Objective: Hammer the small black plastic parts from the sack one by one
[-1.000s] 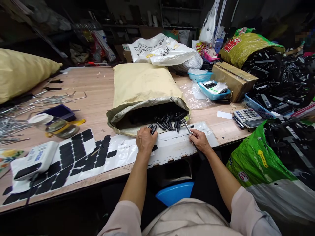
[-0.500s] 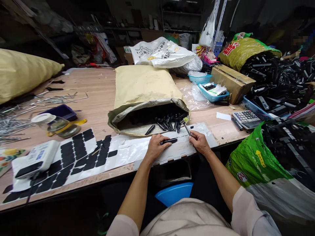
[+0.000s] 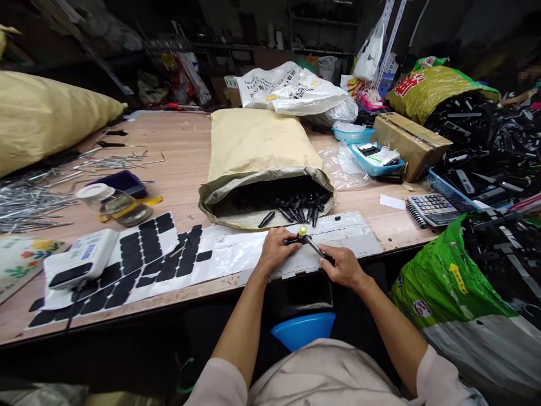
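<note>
My left hand (image 3: 276, 247) is closed round a slim black handle-like part (image 3: 293, 241), mostly hidden by my fingers, at the front edge of the table. My right hand (image 3: 343, 265) grips a small hammer (image 3: 314, 246) with a metal shaft. Its yellow-green head (image 3: 302, 231) is at the end of the black part, beside my left fingertips; whether they touch, I cannot tell. Both hands are over a whitish board (image 3: 355, 237). Just behind them, several similar black parts (image 3: 302, 207) lie in the mouth of a tan sack (image 3: 262, 138).
Left are a sheet of black stickers (image 3: 141, 248), a white device (image 3: 82, 259), a glass jar (image 3: 127, 208) and metal rods (image 3: 34, 197). Right are a calculator (image 3: 433, 208), blue baskets (image 3: 376, 163), a cardboard box (image 3: 409, 144) and a green bag (image 3: 439, 276) of black parts.
The hammer has swung left and down, bringing its head from near the sack's mouth to the black part in my left hand. My view has shifted slightly left.
</note>
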`<state>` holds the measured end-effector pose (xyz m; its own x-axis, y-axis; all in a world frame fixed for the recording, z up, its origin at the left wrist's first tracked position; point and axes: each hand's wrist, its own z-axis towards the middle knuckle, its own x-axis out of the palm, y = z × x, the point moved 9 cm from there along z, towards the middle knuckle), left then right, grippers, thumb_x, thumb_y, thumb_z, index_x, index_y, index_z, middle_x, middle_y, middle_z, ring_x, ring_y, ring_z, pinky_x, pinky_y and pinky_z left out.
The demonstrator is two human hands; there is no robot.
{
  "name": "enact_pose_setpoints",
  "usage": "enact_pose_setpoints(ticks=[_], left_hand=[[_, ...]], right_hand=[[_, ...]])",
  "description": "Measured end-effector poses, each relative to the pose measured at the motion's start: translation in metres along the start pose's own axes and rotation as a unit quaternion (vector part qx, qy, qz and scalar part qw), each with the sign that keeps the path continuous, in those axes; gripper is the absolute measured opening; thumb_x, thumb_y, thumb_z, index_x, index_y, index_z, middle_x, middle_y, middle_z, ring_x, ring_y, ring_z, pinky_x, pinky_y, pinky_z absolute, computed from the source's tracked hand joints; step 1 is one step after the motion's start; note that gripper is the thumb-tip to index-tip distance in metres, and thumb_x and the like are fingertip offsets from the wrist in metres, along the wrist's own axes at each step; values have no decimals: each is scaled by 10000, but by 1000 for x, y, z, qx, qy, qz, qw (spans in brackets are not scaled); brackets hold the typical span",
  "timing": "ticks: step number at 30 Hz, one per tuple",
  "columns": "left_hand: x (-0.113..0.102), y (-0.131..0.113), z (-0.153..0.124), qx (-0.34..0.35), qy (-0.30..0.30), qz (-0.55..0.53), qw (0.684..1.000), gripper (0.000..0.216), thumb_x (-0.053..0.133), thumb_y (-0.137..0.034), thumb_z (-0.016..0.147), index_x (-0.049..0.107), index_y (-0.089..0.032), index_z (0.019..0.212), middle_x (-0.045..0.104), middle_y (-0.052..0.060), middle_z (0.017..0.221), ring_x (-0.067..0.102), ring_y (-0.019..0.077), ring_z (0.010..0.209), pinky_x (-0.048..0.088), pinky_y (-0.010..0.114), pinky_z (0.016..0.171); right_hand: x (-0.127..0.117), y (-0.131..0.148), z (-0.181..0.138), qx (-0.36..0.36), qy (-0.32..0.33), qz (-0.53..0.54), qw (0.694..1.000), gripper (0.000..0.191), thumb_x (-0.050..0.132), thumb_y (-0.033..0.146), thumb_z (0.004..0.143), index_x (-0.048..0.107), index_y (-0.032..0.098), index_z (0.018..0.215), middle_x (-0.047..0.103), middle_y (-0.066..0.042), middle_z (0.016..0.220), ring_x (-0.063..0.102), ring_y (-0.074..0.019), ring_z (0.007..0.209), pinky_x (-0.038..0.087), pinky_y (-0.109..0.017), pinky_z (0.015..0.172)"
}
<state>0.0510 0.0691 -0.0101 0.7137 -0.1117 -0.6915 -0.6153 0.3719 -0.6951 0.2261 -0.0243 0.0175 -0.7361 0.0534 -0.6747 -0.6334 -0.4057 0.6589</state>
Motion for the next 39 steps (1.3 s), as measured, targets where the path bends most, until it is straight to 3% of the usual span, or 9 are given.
enact_pose_setpoints(ticks=[5,15,22,25,27,29,33,36,39], left_hand=[[0,0,1,1,0,1,1000,170,785,-309,747,788,-251,907,676,22,853,519,231,933,422,345,827],[0,0,-1,-5,-4,-2,1000,180,779,-316,744,785,-237,905,675,30,861,519,242,946,440,362,825],[-3,-5,0,15,-17,0,1000,150,762,-349,766,760,-238,868,683,29,856,537,241,927,445,371,826],[-22,-23,-8,64,-83,-20,994,157,712,-380,817,734,-229,855,672,27,801,551,225,879,447,372,824],[-37,-38,-27,96,-146,-35,984,156,670,-371,854,719,-223,868,628,15,715,546,200,776,450,355,765],[-38,-54,-54,132,-156,-47,978,148,648,-348,871,716,-220,898,586,1,645,520,173,657,438,330,674],[18,-67,-111,172,4,-30,985,188,641,-383,878,739,-237,943,684,24,696,563,156,584,436,323,626],[74,-33,-138,54,118,23,991,279,577,-462,922,748,-269,1028,728,29,738,628,168,598,469,321,660],[104,12,-150,-102,179,88,975,356,493,-496,958,736,-286,1110,723,32,721,695,215,698,483,308,670]], right_hand=[[-16,-5,2,-3,-42,58,997,384,599,202,849,703,189,1218,781,-93,1065,753,-255,913,596,-349,829],[-28,-34,14,45,-20,108,993,354,629,232,827,742,185,1159,776,-64,938,720,-229,800,570,-334,751],[-21,-85,27,177,-46,304,935,441,642,330,795,711,123,1178,594,32,581,496,-116,464,438,-246,462],[-21,-89,28,188,-53,349,917,430,647,344,778,715,126,1142,589,39,569,480,-108,458,427,-239,450],[-23,-88,28,187,-64,360,912,427,653,347,770,716,126,1129,593,39,570,478,-106,459,428,-237,448],[-23,-88,27,188,-69,363,910,424,659,343,765,717,123,1122,595,38,570,481,-105,464,429,-233,446],[-19,-91,27,187,-65,354,914,437,672,337,761,712,116,1136,586,41,560,485,-107,475,432,-227,447],[-15,-92,27,185,-54,339,921,447,665,332,771,705,114,1160,585,43,565,480,-103,466,428,-227,449],[-15,-91,26,180,-51,329,926,456,655,332,783,699,112,1179,585,42,573,486,-105,471,426,-227,447]])
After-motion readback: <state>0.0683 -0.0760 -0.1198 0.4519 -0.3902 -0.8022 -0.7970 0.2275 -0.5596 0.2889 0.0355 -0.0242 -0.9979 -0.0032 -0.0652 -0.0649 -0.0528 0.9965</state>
